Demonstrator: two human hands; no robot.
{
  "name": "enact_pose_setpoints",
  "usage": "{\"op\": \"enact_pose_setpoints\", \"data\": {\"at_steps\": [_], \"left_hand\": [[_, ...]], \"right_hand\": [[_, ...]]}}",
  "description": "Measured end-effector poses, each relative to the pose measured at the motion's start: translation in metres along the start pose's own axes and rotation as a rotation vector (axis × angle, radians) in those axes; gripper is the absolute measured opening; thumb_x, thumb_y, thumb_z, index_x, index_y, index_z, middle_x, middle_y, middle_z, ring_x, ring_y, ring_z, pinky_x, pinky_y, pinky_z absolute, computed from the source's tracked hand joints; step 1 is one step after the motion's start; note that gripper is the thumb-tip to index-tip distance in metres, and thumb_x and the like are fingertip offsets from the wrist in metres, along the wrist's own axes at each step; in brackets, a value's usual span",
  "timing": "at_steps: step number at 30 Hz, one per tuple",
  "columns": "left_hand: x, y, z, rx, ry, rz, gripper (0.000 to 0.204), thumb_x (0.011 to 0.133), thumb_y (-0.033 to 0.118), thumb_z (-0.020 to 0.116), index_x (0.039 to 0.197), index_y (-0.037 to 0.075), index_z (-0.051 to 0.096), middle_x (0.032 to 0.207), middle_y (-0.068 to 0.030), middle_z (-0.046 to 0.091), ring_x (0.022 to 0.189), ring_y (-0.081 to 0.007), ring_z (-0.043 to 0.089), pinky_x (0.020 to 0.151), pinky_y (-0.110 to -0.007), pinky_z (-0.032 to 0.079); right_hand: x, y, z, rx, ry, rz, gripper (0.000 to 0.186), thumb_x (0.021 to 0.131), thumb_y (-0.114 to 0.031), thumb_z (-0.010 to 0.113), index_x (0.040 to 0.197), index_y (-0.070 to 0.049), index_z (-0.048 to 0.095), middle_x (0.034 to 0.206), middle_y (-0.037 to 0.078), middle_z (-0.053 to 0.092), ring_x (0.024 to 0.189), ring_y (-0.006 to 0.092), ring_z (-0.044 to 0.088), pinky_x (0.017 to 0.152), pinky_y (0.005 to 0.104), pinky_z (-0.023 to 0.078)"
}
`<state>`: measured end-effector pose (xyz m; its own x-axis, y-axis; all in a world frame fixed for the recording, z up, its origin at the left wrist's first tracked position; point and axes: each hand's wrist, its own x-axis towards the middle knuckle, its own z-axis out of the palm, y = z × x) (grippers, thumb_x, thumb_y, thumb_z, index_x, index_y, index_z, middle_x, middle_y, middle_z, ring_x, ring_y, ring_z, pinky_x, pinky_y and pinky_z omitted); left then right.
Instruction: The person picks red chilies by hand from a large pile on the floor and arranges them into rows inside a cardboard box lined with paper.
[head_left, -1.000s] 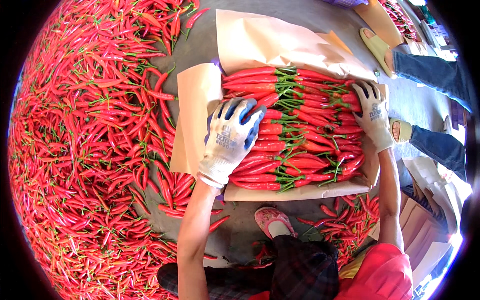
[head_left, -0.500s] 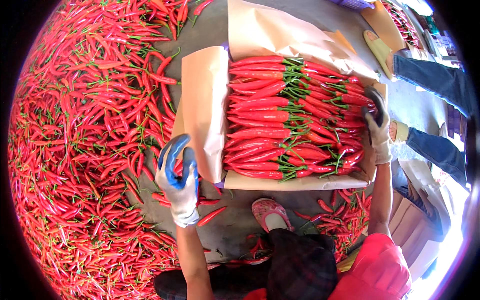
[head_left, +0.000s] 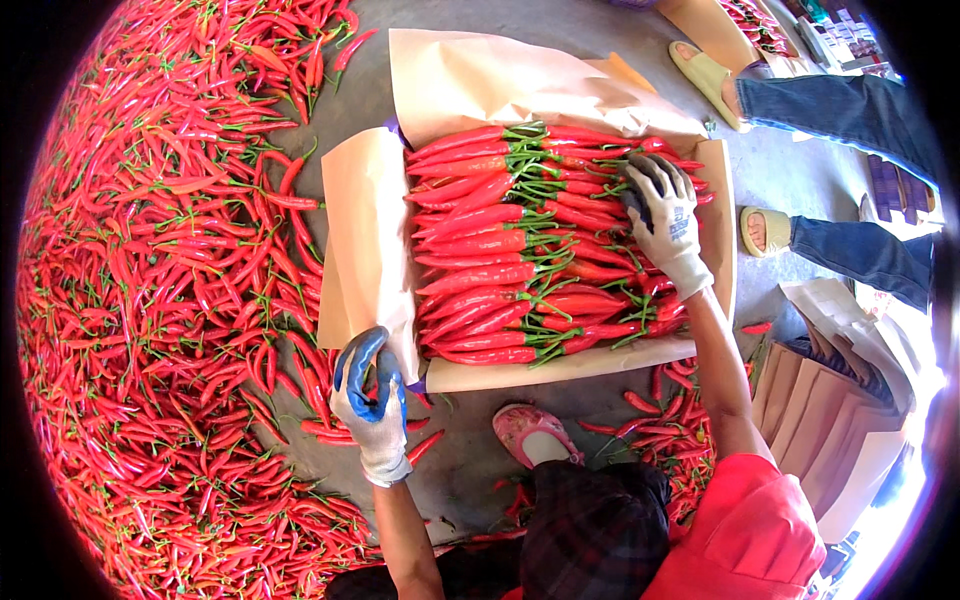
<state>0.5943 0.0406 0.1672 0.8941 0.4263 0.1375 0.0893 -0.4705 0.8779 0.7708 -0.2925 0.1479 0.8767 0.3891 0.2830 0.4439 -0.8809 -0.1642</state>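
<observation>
A box [head_left: 716,290] lined with brown paper [head_left: 370,250] holds rows of red chili peppers [head_left: 478,243], green stems meeting along the middle. My right hand [head_left: 662,220], in a white glove with dark fingers, rests palm down on the peppers in the right part of the box. Its fingers lie spread over them, and the fingertips are partly hidden. Just outside the box's near left corner is my left hand [head_left: 370,400], in a white glove with a blue palm. Thumb and fingers curve apart with nothing between them.
A large heap of loose chili peppers [head_left: 160,330] covers the floor at left. A smaller pile [head_left: 670,430] lies near right. Folded cardboard [head_left: 820,420] leans beyond it. Another person's sandaled feet [head_left: 765,230] stand right of the box. My pink shoe [head_left: 535,432] is in front.
My right hand has moved left from the box's right end onto the peppers. My left hand stays near the near left corner, its fingers still curved. The view has shifted slightly.
</observation>
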Motion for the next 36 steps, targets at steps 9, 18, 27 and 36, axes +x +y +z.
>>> {"op": "enact_pose_setpoints", "data": {"at_steps": [9,18,27,36], "left_hand": [[-0.019,-0.047,-0.052,-0.475,0.569,-0.232,0.023,0.085,-0.004,0.048,0.106,-0.004,0.057,0.101,-0.0109,0.06,0.092,-0.0177,0.058,0.084,-0.032,0.047],[-0.087,-0.129,-0.085,0.348,0.303,-0.29,0.029,0.071,0.007,0.063,0.1,0.007,0.062,0.084,-0.0132,0.061,0.076,-0.0267,0.06,0.072,-0.036,0.048],[-0.116,-0.138,-0.107,0.852,-0.179,0.0,0.046,0.069,0.022,0.062,0.114,0.017,0.054,0.116,-0.0104,0.048,0.109,-0.0311,0.045,0.093,-0.046,0.036],[-0.166,-0.154,-0.15,0.63,-0.014,-0.102,0.044,0.066,0.019,0.064,0.109,0.012,0.056,0.109,-0.0116,0.054,0.104,-0.0324,0.049,0.09,-0.046,0.038]], "right_hand": [[-0.027,-0.056,-0.04,0.776,0.334,0.3,0.035,0.084,-0.004,0.051,0.118,0.003,0.05,0.105,0.014,0.059,0.097,0.0227,0.056,0.089,0.034,0.042],[-0.09,-0.273,-0.018,0.754,-0.97,-0.468,0.057,0.074,-0.026,0.064,0.121,-0.001,0.043,0.113,0.024,0.048,0.101,0.0385,0.051,0.089,0.0433,0.04],[-0.128,-0.327,0.08,-0.017,-0.773,-0.442,0.082,0.071,-0.038,0.066,0.133,-0.001,0.028,0.134,0.027,0.028,0.119,0.0382,0.036,0.096,0.0463,0.032],[-0.113,-0.318,0.098,0.309,-0.565,-0.269,0.059,0.073,-0.028,0.066,0.121,-0.003,0.043,0.104,0.025,0.054,0.094,0.039,0.054,0.08,0.0458,0.044]]}}
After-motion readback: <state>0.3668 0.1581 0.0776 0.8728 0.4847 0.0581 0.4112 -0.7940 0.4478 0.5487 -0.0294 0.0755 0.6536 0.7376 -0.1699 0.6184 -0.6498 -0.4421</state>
